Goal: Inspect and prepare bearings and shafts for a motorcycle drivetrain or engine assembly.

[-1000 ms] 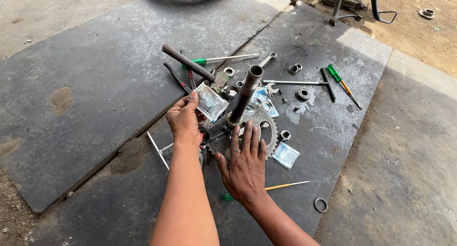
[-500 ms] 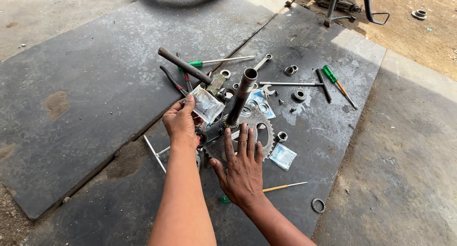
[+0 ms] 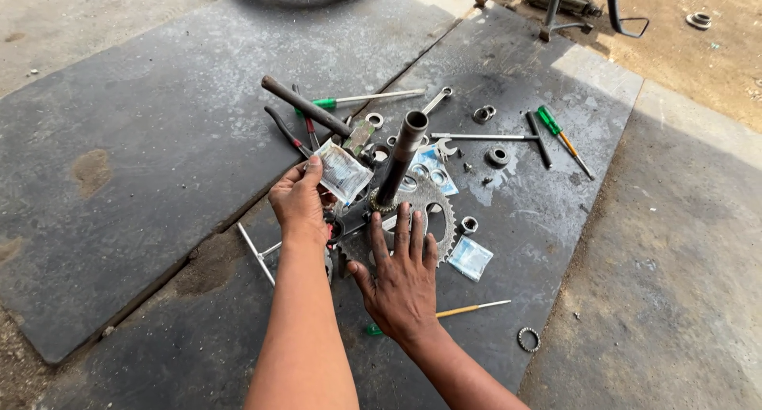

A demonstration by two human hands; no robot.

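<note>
The mat filling most of the frame is dark grey, mottled with pale dusty smears and a brown stain at left. The sprocket near the centre is dull silver-grey, and the tube rising from it is dark grey. The packet at centre is clear with a whitish sheen; another packet lower right is pale blue. Two screwdrivers in the upper half have bright green handles. The ground at upper right is sandy tan.
</note>
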